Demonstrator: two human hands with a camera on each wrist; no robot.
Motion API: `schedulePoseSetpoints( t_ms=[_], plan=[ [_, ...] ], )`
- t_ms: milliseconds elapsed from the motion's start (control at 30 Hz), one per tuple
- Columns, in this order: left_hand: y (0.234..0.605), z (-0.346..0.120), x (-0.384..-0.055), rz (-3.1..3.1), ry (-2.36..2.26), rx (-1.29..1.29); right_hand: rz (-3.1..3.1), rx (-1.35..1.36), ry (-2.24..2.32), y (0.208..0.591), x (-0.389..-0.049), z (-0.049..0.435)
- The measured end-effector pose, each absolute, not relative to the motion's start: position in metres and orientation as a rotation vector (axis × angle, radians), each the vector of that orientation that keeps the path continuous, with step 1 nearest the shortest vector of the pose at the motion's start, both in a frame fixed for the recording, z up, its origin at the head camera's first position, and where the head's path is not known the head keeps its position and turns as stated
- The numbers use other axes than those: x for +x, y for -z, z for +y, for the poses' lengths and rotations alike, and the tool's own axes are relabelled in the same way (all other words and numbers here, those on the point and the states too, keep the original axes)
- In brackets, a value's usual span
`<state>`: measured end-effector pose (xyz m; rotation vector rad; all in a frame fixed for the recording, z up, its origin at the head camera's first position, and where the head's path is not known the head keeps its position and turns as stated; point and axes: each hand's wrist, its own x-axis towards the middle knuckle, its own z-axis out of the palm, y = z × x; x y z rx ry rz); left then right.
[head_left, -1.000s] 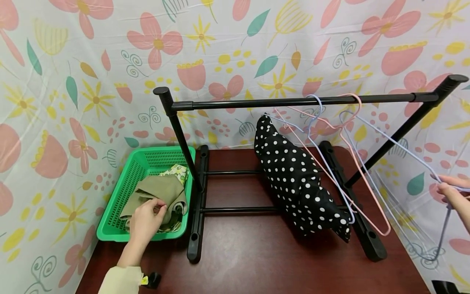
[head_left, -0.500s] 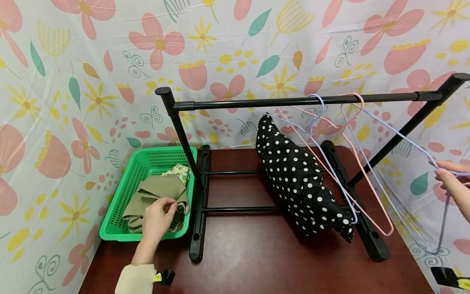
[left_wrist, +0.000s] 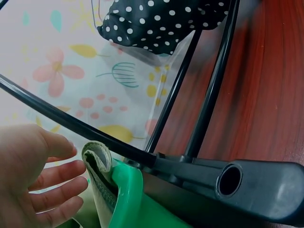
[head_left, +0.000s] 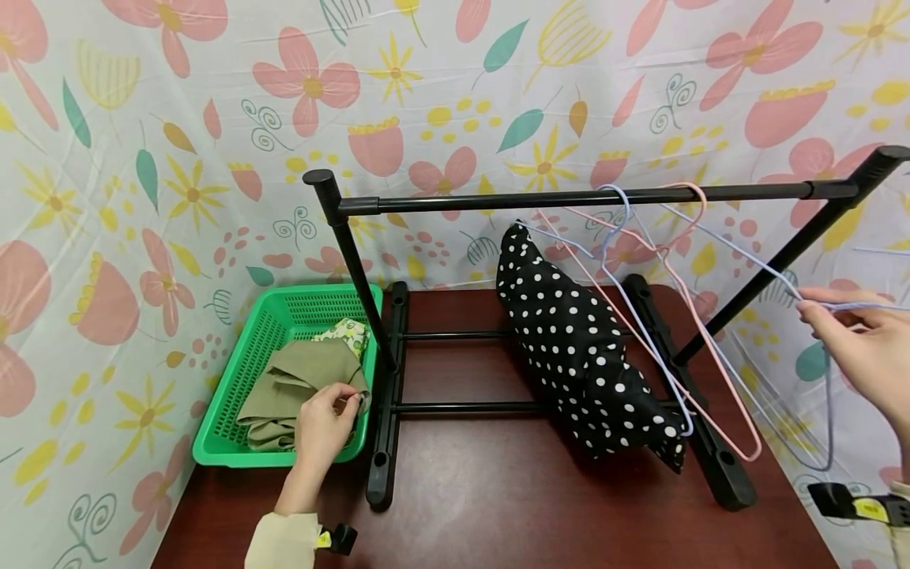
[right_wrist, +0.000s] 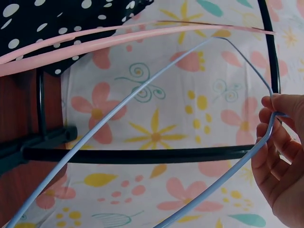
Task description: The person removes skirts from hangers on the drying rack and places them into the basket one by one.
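My left hand (head_left: pixel 327 423) is over the green basket (head_left: pixel 213 431), beside the right edge of a khaki cloth garment (head_left: pixel 284 395). In the left wrist view its loosely bent fingers (left_wrist: pixel 61 190) are close to the folded cloth edge (left_wrist: pixel 97 164), with nothing visible between them. At the far right, my right hand (head_left: pixel 863 340) pinches a light blue clothes hanger (head_left: pixel 746 257) near its neck. The right wrist view shows thumb and fingers around the hanger's wire (right_wrist: pixel 272 116). A pink hanger (head_left: pixel 711 340) and another blue hanger (head_left: pixel 643 332) hang from the black rack (head_left: pixel 483 200).
Black cloth with white polka dots (head_left: pixel 569 340) hangs on the rack's blue hanger. A green-and-yellow patterned cloth (head_left: pixel 348 333) lies in the basket. The rack's black foot (head_left: pixel 384 442) stands beside the basket on the dark red table (head_left: pixel 512 490). Floral fabric (head_left: pixel 441 95) forms the backdrop.
My left hand has shifted right across the khaki cloth to its right edge. My right hand has come left, further into view, bringing the blue hanger with it.
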<state>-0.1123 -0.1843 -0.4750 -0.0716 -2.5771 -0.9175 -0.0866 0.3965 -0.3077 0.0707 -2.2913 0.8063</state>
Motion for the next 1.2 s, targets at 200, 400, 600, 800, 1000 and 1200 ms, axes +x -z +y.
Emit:
schedulePoseSetpoints(
  t_ms=[200,400,600,800,1000,1200],
  plan=[
    [0.473,-0.181,-0.110,-2.553,0.924,-0.078,-2.446,-0.047,-0.587,0.296,-0.098,0.393],
    [0.471,-0.179,-0.108,-2.528,0.914,-0.103,-2.587,-0.140,-0.381,0.286,-0.109,0.392],
    [0.469,-0.179,-0.105,-2.548,0.904,-0.096,-2.569,-0.032,-0.400,0.282,-0.123,0.395],
    [0.466,-0.179,-0.105,-2.549,0.914,-0.086,-2.580,-0.010,-0.381,0.279,-0.131,0.392],
    [0.461,-0.175,-0.106,-2.530,0.928,-0.096,-2.568,0.066,-0.328,0.276,-0.140,0.386],
    [0.460,-0.170,-0.108,-2.531,0.955,-0.105,-2.532,0.130,-0.302,0.269,-0.149,0.382]
  ],
)
